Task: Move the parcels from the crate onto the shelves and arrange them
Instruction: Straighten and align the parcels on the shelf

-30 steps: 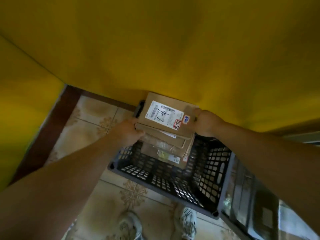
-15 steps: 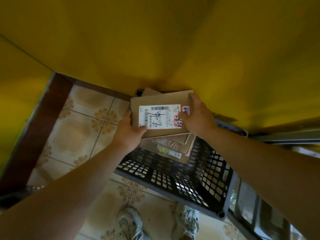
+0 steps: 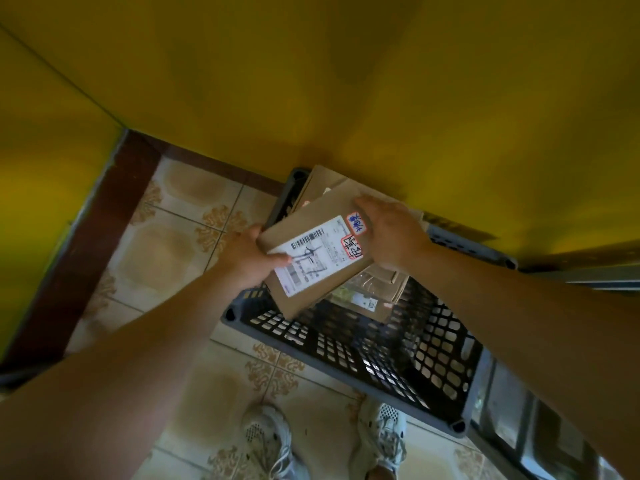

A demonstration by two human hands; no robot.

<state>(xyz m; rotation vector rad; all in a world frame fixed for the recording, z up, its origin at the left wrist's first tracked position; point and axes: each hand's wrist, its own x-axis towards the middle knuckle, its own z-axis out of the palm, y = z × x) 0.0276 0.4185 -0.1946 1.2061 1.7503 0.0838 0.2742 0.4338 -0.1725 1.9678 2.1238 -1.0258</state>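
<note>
A flat brown cardboard parcel [image 3: 304,268] with a white shipping label and two small handwritten stickers is lifted above the black plastic crate [image 3: 349,348], tilted with its left end low. My left hand [image 3: 247,254] grips its left edge, thumb on the label. My right hand [image 3: 388,233] lies over its upper right corner with the fingers spread flat. More parcels [image 3: 374,289] remain stacked inside the crate, and another brown one [image 3: 322,181] sticks out at the crate's far end.
The crate stands on a patterned tile floor [image 3: 173,244] against a yellow wall [image 3: 311,81]. A dark brown skirting [image 3: 86,247] runs along the left. My two white shoes [image 3: 266,445] are just in front of the crate. A metal frame [image 3: 519,427] sits to the right.
The top parcel has come up off the stack and rotated, its left end swinging down and toward me. My right hand shifted from gripping its right edge to lying on the upper corner.
</note>
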